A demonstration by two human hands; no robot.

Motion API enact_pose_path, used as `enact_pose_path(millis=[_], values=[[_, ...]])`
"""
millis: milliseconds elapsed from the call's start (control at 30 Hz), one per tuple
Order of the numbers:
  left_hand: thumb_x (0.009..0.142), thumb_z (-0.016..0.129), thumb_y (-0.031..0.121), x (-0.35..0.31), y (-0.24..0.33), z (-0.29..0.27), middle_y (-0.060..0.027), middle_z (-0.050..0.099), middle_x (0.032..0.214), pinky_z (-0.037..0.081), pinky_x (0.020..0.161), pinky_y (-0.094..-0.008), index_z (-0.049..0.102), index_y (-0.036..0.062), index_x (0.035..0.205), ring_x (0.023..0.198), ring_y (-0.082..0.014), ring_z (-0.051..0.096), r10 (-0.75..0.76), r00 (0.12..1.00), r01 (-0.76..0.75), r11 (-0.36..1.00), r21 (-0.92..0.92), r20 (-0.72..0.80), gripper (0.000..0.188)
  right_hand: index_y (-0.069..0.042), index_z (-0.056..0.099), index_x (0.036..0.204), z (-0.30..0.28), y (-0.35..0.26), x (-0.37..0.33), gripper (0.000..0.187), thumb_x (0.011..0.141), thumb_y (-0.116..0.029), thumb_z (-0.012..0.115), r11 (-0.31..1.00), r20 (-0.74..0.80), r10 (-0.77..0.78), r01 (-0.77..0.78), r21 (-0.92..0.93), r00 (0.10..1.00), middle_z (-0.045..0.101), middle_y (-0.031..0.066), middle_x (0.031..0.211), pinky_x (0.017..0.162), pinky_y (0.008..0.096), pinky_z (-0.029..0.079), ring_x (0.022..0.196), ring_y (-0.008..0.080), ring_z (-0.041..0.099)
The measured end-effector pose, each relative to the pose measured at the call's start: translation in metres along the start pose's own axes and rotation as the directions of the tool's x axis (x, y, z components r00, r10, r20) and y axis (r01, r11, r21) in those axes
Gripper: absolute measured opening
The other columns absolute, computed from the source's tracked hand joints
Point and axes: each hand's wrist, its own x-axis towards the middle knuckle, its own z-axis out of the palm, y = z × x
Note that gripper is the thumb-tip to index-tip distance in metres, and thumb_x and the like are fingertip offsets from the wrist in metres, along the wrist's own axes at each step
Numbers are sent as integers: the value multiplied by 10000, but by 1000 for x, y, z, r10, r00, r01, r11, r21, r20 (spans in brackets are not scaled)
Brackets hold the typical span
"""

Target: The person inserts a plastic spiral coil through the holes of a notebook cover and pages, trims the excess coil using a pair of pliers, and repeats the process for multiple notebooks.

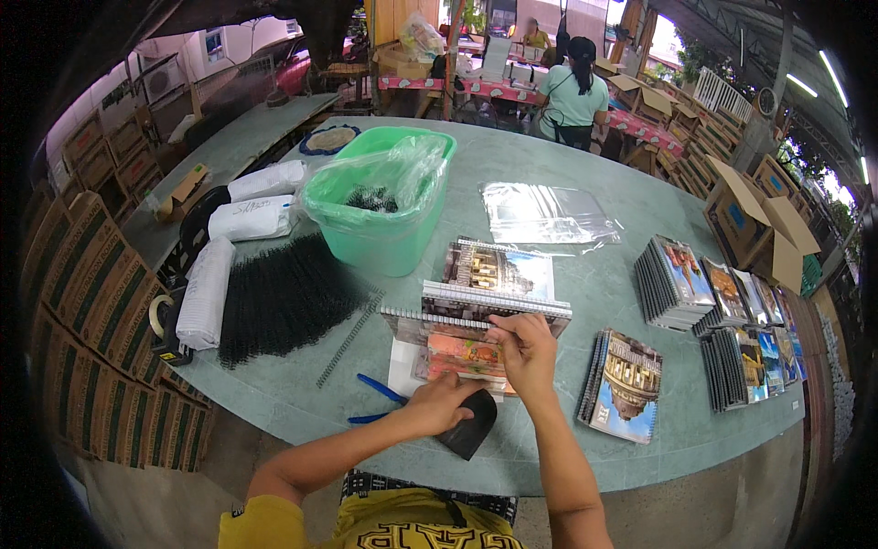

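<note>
Several sheets with an orange, colourful printed page lie in front of me against a standing stack of spiral notebooks. With its fingertips pinched together, my right hand grips the notebook's edge by the row of binding holes or coil. My left hand is curled at the near edge of the sheets, its thumb beside a black rounded block; what its fingers hold is hidden. Blue-handled pliers lie left of that hand. A single loose black coil rests farther left.
Black coils lie beside white wrapped rolls and a green bin. Clear plastic sleeves lie behind. Finished notebooks are stacked to the right, with more piles beyond. A person sits at a far table.
</note>
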Motion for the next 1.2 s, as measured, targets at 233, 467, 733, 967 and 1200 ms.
enact_pose_path(millis=[233, 467, 733, 967, 1200], values=[[756, 629, 99, 7, 53, -113, -141, 538, 944, 468, 761, -397, 594, 122, 1084, 869, -311, 549, 63, 640, -46, 998, 43, -765, 331, -29, 637, 914, -8, 11, 0, 207, 720, -15, 708, 960, 43, 147, -153, 235, 988, 638, 76, 881, 783, 293, 460, 847, 195, 599], [683, 652, 57, 21, 53, -87, -117, 526, 905, 473, 696, -390, 608, 118, 1022, 841, -299, 566, 117, 705, -143, 989, 22, -700, 347, 18, 606, 967, -21, 22, -18, 169, 816, -32, 663, 635, 219, 452, -484, 602, 865, 633, 61, 962, 750, 221, 460, 856, 95, 570], [721, 633, 20, 37, 67, -93, -100, 516, 888, 464, 665, -390, 631, 121, 1037, 787, -268, 565, 167, 575, -170, 982, 82, -801, 331, 31, 588, 1070, -23, 31, -30, 391, 960, -321, 459, 549, 261, 396, -455, 701, 880, 623, 76, 938, 746, 250, 493, 844, 126, 595], [773, 646, 258, 8, 21, 9, -119, 523, 1029, 468, 781, -434, 570, 170, 1176, 1003, -298, 539, 187, 982, -187, 976, 112, 13, 419, 4, 613, 1056, -15, 36, -22, 214, 888, -123, 575, 754, 243, 335, -414, 511, 910, 634, 67, 918, 713, 228, 464, 819, 96, 575], [756, 650, 206, 43, 52, -93, -104, 557, 979, 414, 786, -386, 596, 73, 1058, 930, -268, 531, 389, 812, -145, 856, 496, -434, 335, 23, 625, 1013, -16, 22, -18, 184, 837, -33, 619, 561, 189, 376, -385, 733, 907, 647, 64, 944, 758, 238, 484, 881, 106, 577]])
